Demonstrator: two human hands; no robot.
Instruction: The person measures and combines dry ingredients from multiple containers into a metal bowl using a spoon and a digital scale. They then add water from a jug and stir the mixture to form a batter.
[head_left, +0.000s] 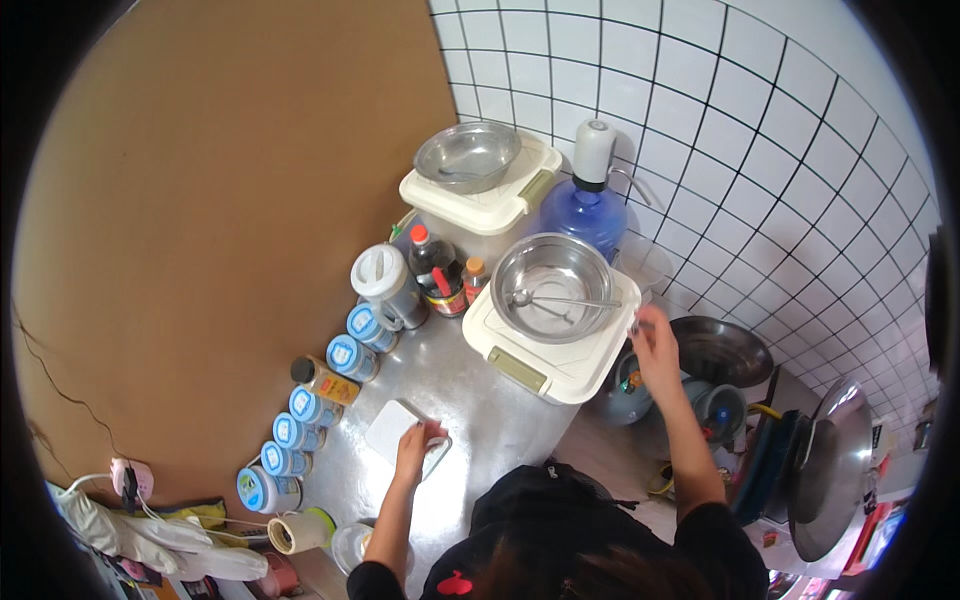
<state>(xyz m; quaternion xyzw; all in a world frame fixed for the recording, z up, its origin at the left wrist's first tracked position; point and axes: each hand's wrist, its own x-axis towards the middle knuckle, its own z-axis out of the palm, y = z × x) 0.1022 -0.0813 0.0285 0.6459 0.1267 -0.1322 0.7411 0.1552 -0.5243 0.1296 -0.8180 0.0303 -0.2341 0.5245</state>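
Over a white flat rectangular object (385, 433), possibly a small lidded box or a scale, is my left hand (418, 448). Its fingers are bent at the object's right part, and I cannot tell whether they grip it. My right hand (657, 346) is beside the right edge of a cream storage box lid (480, 324), fingers curled. Whether it touches the lid or holds something small is unclear. On that lid stands a steel bowl (553, 330) with a steel ladle or spoon (577, 302) lying in it.
Blue-lidded jars (352, 358), a seasoning bottle (330, 381) and a white-lidded pitcher (385, 276) line the steel table's (442, 360) left side. Behind stand a dark sauce bottle (429, 251), a second bowl (472, 180) on another box, and a pump-topped water jug (581, 214). Woks (825, 465) are at right.
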